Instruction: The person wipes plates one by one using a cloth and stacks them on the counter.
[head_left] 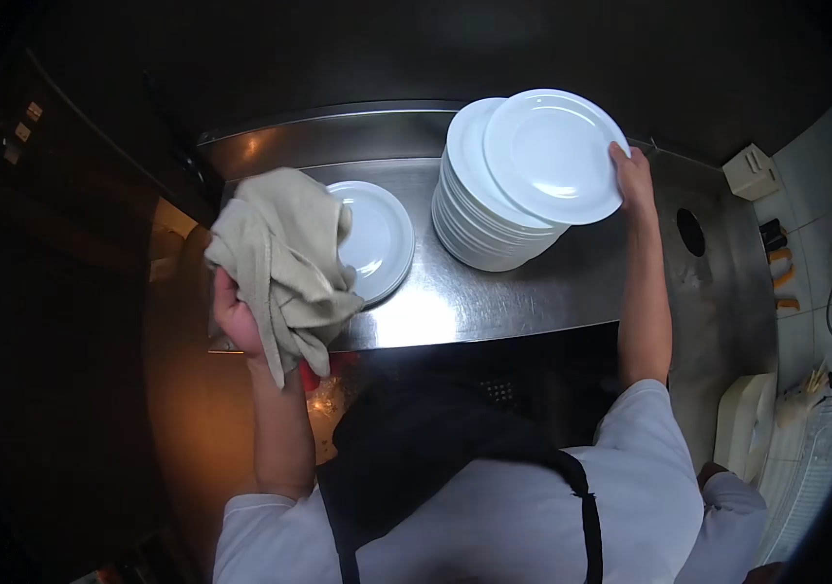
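My right hand [634, 177] grips the right rim of a white plate [554, 156], fingers closed on its edge. That plate is at the top of a tall stack of white plates [479, 229], shifted to the right of the ones below; I cannot tell whether it still touches them. A beige cloth [284, 258] hangs bunched over my left hand [235, 316], which is closed on it with most of the fingers hidden. Just right of the cloth is a low pile of white plates [379, 238], partly covered from view by it.
The plates stand on a steel counter [523, 302] with a raised back edge. A dark round hole [690, 232] is in the steel surface at right. A white box [751, 172] is by the tiled wall. Another person's sleeve [732, 521] shows at lower right.
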A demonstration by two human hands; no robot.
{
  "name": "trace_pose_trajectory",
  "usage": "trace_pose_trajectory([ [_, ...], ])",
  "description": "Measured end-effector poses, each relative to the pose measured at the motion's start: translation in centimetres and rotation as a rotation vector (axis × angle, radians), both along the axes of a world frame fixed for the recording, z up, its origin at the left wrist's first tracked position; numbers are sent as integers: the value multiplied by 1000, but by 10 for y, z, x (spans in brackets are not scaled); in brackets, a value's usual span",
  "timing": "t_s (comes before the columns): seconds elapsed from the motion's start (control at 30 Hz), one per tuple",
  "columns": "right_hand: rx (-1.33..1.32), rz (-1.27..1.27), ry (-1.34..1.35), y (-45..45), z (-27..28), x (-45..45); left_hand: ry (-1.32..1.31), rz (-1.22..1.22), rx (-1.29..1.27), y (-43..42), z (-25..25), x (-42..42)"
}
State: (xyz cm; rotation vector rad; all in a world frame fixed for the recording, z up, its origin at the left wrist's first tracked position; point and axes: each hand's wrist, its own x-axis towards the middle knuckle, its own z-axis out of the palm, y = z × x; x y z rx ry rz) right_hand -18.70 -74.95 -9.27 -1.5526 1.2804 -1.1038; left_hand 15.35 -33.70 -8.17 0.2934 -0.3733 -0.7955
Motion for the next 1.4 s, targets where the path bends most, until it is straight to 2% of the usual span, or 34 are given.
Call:
trace_pose_trajectory([
  [0.03,-52,-44,-32,10,7,1,29,-26,-57,4,6,2],
  [0.07,-103,-87,-66,24,19,5,-93,-145,-215,10,-1,16],
  [0.13,-204,-121,-228,56,48,20,-406,-191,-105,7,27,15],
  [0.2,-238,-20,-194,116,90,47,-1293,206,-22,-10,54,24],
  [0.27,-287,129,-107,173,119,78,-2123,800,-76,-48,83,32],
  [0.3,-321,226,-41,199,127,92,-2190,820,-96,-66,98,22],
  [0.37,-677,462,392,241,130,116,-2252,762,-65,-91,122,4],
  [0.4,-928,433,287,250,121,130,-2272,610,33,-86,141,-7],
  [0.43,-1043,395,211,253,110,135,-2287,452,127,-80,157,-13],
  [0.47,-1160,350,142,257,99,140,-2237,340,285,-73,158,-4],
  [0.5,-1149,319,113,258,91,138,-2022,272,334,-66,154,11],
  [0.57,-475,364,196,263,99,124,-1594,152,406,-61,130,43],
  [0.63,-359,190,-297,282,107,156,-718,-102,261,-57,72,52],
  [0.7,-265,-56,-434,298,84,194,-5,-127,400,-50,32,18],
  [0.73,-250,-162,-455,302,58,215,123,-105,363,-45,25,-11],
  [0.77,-103,-161,-519,313,39,232,253,-85,326,-40,19,-30],
  [0.83,0,103,-570,321,21,228,-59,46,576,-24,-4,-1],
  [0.9,133,349,-524,309,3,203,-342,67,605,1,3,44],
  [0.97,70,415,-499,293,7,199,-654,119,603,11,4,83],
  [1.03,-66,278,-345,298,25,209,-759,369,520,10,22,70],
  [1.07,-98,191,-418,301,23,219,-573,354,586,6,11,65],
  [1.13,-155,-2,-561,316,13,247,123,286,703,-6,-1,17],
  [1.17,-330,-128,-555,316,-5,265,279,241,760,-7,-3,-18],
  [1.2,-291,-119,-518,319,-15,263,141,142,603,-12,-51,-34],
  [1.27,-245,-62,-454,320,-24,253,49,-94,618,4,-75,-14],
  [1.3,-221,-22,-416,324,-30,236,12,-211,629,19,-81,2],
  [1.37,-134,124,-338,328,-38,208,120,-345,391,52,-65,57],
  [1.4,-60,234,-286,331,-44,193,126,-326,368,53,-71,50],
])
